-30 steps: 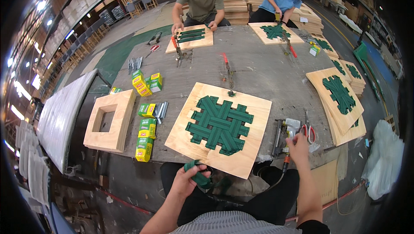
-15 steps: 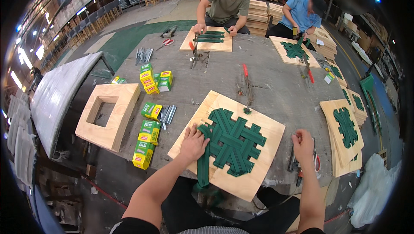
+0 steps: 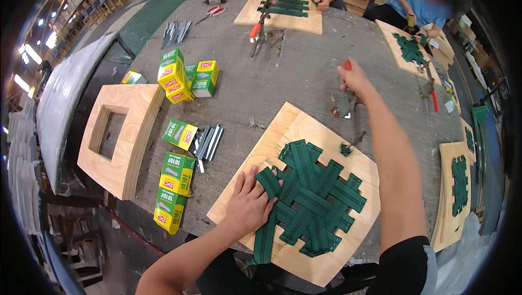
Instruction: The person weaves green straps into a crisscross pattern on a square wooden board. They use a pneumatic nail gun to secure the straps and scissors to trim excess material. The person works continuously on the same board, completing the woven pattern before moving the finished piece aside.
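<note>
Left hand (image 3: 247,205) pressed flat, fingers spread, on green webbing (image 3: 312,200) woven over near plywood frame (image 3: 283,132). Right hand (image 3: 353,77) reaches far, clamped on red-handled tool (image 3: 350,104) on table (image 3: 293,61).

I see green webbing (image 3: 312,194) woven in a lattice on a square plywood panel (image 3: 283,132) lying flat at the near right, one strap end hanging off the near edge, and a metal stretcher tool (image 3: 353,118), red-handled, at the panel's far edge.
</note>
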### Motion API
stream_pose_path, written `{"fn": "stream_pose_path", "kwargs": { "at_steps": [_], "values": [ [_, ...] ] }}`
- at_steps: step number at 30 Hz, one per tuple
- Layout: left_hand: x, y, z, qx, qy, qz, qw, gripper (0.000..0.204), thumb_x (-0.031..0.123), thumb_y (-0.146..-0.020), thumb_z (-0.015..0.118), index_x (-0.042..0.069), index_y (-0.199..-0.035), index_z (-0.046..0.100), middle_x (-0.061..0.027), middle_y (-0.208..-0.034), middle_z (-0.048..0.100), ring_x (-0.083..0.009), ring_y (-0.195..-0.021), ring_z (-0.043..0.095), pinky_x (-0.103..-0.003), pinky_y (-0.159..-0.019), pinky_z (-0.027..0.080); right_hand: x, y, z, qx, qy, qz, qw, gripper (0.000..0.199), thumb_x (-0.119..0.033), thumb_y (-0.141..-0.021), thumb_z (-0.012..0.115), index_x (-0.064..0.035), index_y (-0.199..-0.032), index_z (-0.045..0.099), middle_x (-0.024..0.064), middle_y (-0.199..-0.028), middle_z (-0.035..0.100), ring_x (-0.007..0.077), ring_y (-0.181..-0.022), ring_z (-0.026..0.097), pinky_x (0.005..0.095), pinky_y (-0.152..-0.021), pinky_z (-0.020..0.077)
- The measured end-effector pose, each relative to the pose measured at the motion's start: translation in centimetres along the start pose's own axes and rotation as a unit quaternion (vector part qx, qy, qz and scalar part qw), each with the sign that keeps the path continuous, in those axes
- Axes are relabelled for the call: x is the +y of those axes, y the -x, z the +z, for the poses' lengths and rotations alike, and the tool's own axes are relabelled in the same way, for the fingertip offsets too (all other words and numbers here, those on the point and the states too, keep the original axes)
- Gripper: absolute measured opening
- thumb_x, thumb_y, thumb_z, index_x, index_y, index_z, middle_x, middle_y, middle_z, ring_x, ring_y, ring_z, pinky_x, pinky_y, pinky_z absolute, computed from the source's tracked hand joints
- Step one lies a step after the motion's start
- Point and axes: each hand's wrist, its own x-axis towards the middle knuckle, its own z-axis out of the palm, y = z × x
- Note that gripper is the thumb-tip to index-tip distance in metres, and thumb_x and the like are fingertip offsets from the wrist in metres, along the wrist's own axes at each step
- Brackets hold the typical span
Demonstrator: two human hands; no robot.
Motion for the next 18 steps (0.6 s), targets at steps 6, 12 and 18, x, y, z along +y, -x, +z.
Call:
{"fn": "stream_pose_path", "kwargs": {
  "at_steps": [6,12,18],
  "values": [
    [-0.1,-1.2,0.1,-0.004,0.025,0.029,0.999,0.049,0.03,-0.102,0.057,0.025,-0.151,0.054,-0.0045,-0.16,0.045,-0.0422,-0.152,0.029,-0.058,-0.124,0.019,2.2,-4.7,-3.2,0.069,0.029,-0.037,0.997,0.046,-0.029,-0.101,0.066,-0.0044,-0.138,0.053,0.006,-0.082,0.064,0.0136,-0.059,0.057,0.0311,-0.054,0.046],
    [-0.1,0.0,-0.2,0.008,0.012,-0.003,1.0,0.048,0.03,-0.103,0.057,0.022,-0.15,0.055,-0.0049,-0.16,0.046,-0.0411,-0.151,0.03,-0.058,-0.124,0.02,-5.8,-0.7,-5.7,-0.006,-0.194,-0.069,0.979,0.035,-0.04,-0.106,0.058,-0.0058,-0.113,0.059,0.005,-0.084,0.067,0.014,-0.072,0.063,0.0295,-0.061,0.0489],
    [0.3,-0.1,0.2,0.07,-0.015,0.027,0.997,0.046,0.032,-0.104,0.055,0.017,-0.147,0.058,-0.0089,-0.148,0.057,-0.0412,-0.146,0.039,-0.056,-0.121,0.026,-7.7,11.0,-11.8,0.012,-0.095,-0.176,0.98,0.032,-0.036,-0.106,0.059,-0.0066,-0.118,0.062,0.0034,-0.1,0.069,0.0107,-0.083,0.064,0.0255,-0.07,0.0487]
  ]
}}
